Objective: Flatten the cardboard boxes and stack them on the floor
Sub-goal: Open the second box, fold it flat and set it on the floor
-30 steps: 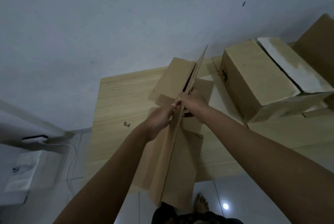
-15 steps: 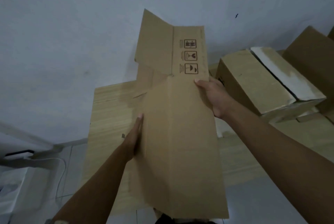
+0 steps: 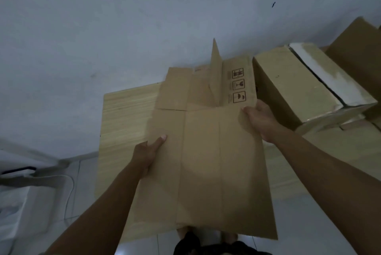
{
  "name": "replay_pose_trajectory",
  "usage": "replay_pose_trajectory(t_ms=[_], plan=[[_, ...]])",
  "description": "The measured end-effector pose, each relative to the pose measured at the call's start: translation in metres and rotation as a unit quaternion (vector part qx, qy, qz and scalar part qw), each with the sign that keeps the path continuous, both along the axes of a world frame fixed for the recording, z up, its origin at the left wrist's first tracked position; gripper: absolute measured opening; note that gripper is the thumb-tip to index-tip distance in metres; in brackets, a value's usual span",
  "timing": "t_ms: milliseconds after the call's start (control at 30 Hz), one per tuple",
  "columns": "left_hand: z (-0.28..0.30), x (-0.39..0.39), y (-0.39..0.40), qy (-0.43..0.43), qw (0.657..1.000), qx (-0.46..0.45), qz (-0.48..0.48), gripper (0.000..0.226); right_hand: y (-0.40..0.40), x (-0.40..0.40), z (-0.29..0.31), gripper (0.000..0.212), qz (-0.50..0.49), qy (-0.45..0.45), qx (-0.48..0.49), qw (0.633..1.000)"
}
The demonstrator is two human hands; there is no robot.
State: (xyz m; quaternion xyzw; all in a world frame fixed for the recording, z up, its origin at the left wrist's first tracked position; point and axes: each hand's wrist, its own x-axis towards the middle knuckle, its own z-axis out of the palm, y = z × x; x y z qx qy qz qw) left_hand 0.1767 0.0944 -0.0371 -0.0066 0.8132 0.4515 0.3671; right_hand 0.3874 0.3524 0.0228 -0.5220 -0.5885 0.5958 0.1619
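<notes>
Head view shows a flattened box (image 3: pixel 206 162) held out over the front edge of a pale wooden desk (image 3: pixel 125 114), its near end hanging over the tiled floor (image 3: pixel 309 223). The left hand (image 3: pixel 147 154) has its grip on the left edge, thumb lying across the top face and the fingers hidden beneath, so it is grasping the box. The right hand (image 3: pixel 260 119) has its grip on the right edge further up, fingers curled over the rim beside the printed handling symbols. The main panels lie nearly in one plane, but at the far end one flap (image 3: pixel 216 73) stands upright while the flaps beside it lie down. To the right, on the desk, sits a closed box (image 3: pixel 292 90) still at full shape, with a pale strip of tape along its top seam, and another brown box (image 3: pixel 358 52) behind it, only partly in view.

As I judge it, the step in hand is the end of flattening this first box. The next move calls for pressing the standing flap down, or letting it fold under, then lowering the sheet to the floor to begin the stack. Both grips should release only once it lies flat. The full boxes on the desk are not yet done.
</notes>
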Motion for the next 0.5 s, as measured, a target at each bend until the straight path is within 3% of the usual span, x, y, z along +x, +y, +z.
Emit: replay_pose_trajectory(t_ms=[233, 367, 433, 500], plan=[[-0.025, 0.024, 0.023, 0.089, 0.986, -0.111, -0.084, 0.055, -0.003, 0.024, -0.049, 0.034, 0.006, -0.134, 0.045, 0.990], [-0.036, 0.029, 0.024, 0.137, 0.961, -0.212, -0.114, 0.067, -0.015, 0.023, -0.072, 0.048, 0.029, -0.162, -0.010, 0.986], [-0.043, 0.025, 0.027, 0.147, 0.954, -0.231, -0.121, 0.070, -0.021, 0.018, -0.076, 0.049, -0.015, -0.167, -0.041, 0.985], [-0.047, 0.021, 0.035, 0.156, 0.950, -0.240, -0.122, 0.073, -0.024, 0.011, -0.079, 0.066, -0.062, -0.173, -0.048, 0.982]])
